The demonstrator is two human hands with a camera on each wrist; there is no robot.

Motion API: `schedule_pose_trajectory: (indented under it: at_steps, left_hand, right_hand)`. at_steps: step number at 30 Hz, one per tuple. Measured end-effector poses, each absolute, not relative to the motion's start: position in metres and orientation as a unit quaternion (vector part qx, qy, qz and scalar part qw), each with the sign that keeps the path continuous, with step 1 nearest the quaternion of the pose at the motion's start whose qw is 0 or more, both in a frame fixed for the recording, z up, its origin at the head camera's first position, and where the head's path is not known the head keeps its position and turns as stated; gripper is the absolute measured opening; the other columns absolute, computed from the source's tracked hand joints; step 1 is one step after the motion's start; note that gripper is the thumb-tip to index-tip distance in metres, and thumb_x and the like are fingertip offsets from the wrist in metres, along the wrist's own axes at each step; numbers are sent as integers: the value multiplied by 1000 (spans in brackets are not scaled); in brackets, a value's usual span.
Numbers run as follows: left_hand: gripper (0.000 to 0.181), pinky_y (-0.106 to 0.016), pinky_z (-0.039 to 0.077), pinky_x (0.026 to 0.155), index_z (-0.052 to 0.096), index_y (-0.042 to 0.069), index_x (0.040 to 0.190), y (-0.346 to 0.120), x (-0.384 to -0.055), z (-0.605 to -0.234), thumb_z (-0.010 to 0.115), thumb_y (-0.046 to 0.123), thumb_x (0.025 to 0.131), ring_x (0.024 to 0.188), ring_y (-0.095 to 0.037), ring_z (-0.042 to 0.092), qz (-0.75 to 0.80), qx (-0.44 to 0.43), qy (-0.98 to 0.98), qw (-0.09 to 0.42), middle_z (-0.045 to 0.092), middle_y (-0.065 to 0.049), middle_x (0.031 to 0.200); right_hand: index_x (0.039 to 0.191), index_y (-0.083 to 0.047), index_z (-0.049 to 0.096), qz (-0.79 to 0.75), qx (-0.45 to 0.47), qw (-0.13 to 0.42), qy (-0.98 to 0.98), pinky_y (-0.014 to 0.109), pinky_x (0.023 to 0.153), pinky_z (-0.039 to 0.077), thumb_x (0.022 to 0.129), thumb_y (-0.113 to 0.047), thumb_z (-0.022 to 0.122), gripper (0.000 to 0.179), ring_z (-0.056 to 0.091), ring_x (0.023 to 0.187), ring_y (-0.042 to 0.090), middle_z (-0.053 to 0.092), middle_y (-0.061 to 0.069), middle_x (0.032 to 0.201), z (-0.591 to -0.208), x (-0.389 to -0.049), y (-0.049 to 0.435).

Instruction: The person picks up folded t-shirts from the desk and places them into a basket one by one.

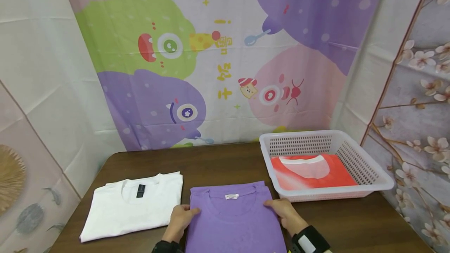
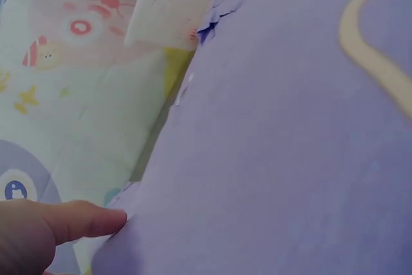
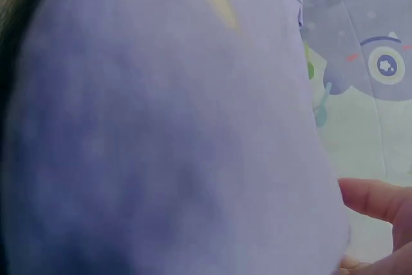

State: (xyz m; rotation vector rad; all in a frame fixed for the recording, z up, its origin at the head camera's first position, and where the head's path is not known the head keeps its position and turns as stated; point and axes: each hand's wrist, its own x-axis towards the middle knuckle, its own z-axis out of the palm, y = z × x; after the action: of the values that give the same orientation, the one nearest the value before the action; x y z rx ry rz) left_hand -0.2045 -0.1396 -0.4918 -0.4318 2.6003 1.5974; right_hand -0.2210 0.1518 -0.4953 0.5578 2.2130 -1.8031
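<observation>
A folded purple T-shirt point(image 1: 233, 218) lies at the front middle of the table, its neckline and white label toward the back. My left hand point(image 1: 180, 221) pinches its left edge, the thumb on top and the other fingers mostly hidden beneath. At the opposite edge my right hand point(image 1: 286, 214) grips it the same way. The left wrist view has the left thumb point(image 2: 84, 220) pressed at the purple cloth, which carries a cream print. In the right wrist view, the right thumb point(image 3: 373, 198) meets the shirt's side, with a fingertip showing below.
On the left of the brown table point(image 1: 218, 163) lies a folded white T-shirt point(image 1: 149, 206) with a black label. A white plastic basket point(image 1: 372, 171) at the back right holds a folded red-and-white garment point(image 1: 316, 173). A cartoon-printed cloth point(image 1: 225, 120) hangs behind the table.
</observation>
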Motion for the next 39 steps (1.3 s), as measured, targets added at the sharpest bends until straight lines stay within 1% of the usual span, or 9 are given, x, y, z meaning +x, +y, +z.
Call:
schedule_pose_trajectory:
  at_steps: [3, 8, 14, 18, 21, 24, 26, 33, 39]
  left_hand:
    - [36, -39, 53, 71, 63, -18, 100, -138, -205, -494, 67, 10, 78, 80, -28, 64, 515, -145, 845, 17, 67, -27, 91]
    - [35, -42, 53, 74, 63, -17, 101, -136, -205, -496, 67, 9, 79, 82, -30, 64, 515, -151, 844, 7, 67, -27, 92]
    - [34, -37, 51, 71, 65, -15, 100, -135, -205, -495, 68, 9, 77, 79, -26, 62, 511, -148, 847, -9, 66, -20, 84]
    - [34, -32, 49, 66, 65, -15, 101, -134, -204, -492, 69, 9, 77, 77, -23, 62, 510, -146, 847, -14, 66, -16, 80]
    - [35, -31, 50, 66, 65, -14, 103, -133, -203, -489, 70, 9, 77, 76, -22, 63, 515, -143, 845, -15, 68, -17, 82]
    - [35, -30, 49, 65, 64, -14, 103, -132, -202, -487, 70, 8, 76, 75, -20, 63, 520, -137, 843, -18, 69, -17, 83]
    - [36, -29, 49, 65, 63, -13, 103, -132, -201, -485, 71, 7, 74, 75, -20, 63, 526, -134, 840, -19, 68, -17, 83]
    - [40, -27, 46, 64, 59, -14, 108, -128, -197, -476, 70, 3, 74, 76, -18, 59, 546, -114, 830, -14, 64, -14, 82]
    - [35, -26, 42, 63, 59, -12, 104, -126, -194, -471, 69, 2, 73, 72, -14, 53, 560, -104, 822, -16, 60, -7, 77]
  right_hand:
    - [106, 17, 55, -614, 188, 102, 760, 38, 77, 55, 78, -8, 64, 38, 61, 82, 22, 64, 24, 98, -498, -222, 150]
    - [94, 10, 59, -614, 190, 93, 761, 35, 74, 52, 78, -6, 64, 23, 60, 83, 24, 63, 21, 96, -501, -223, 149]
    - [104, 11, 58, -606, 176, 93, 770, 35, 75, 52, 78, -13, 69, 36, 61, 88, 26, 62, 25, 105, -509, -226, 154]
    - [109, 10, 57, -601, 164, 92, 777, 37, 81, 51, 80, -17, 69, 42, 57, 98, 29, 55, 30, 120, -507, -225, 153]
    - [101, 9, 60, -599, 169, 73, 779, 36, 79, 50, 81, -15, 67, 32, 57, 95, 29, 57, 28, 114, -498, -220, 148]
    - [91, 7, 63, -595, 173, 56, 783, 30, 68, 47, 81, -13, 67, 23, 57, 83, 24, 60, 19, 96, -491, -217, 143]
    - [89, 6, 63, -595, 174, 51, 783, 28, 64, 45, 81, -13, 67, 20, 56, 79, 21, 59, 14, 91, -488, -214, 141]
    - [101, 7, 65, -590, 174, 44, 787, 27, 66, 45, 82, -16, 68, 29, 58, 83, 22, 62, 17, 96, -479, -208, 138]
    - [102, 8, 65, -596, 163, 33, 786, 28, 65, 46, 82, -15, 69, 31, 58, 79, 20, 63, 15, 92, -474, -204, 136]
